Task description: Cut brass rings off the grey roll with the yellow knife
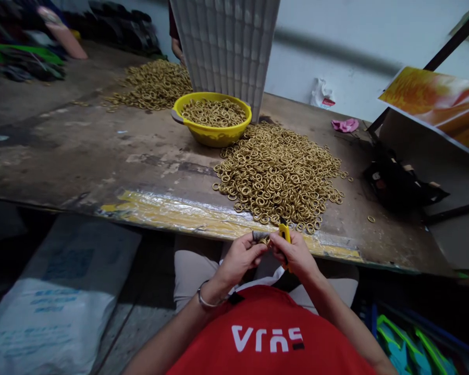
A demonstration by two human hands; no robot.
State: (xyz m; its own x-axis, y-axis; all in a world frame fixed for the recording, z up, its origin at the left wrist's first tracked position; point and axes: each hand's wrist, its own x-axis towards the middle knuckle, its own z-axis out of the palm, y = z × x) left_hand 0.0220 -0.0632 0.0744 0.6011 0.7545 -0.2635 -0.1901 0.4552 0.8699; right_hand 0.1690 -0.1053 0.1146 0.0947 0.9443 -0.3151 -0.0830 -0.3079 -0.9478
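My left hand (240, 259) is closed on a brass-coloured ring (264, 240), just off the table's front edge. A grey wrap covers one of its fingertips. My right hand (296, 253) grips a yellow utility knife (284, 232) whose dark tip points away from me, and its fingertips meet the left hand's at the ring. Just beyond both hands spreads a large pile of gold rings (281, 172). Behind that pile, a yellow basin (214, 136) is filled with more such rings.
A grey ribbed panel (229, 47) stands upright behind the basin, with a person's arm (175, 49) beside it. Another ring pile (156, 86) lies at the back left. On the right are a black bag (402, 182) and a pink cloth (344, 125). A white sack (66, 291) rests on the floor.
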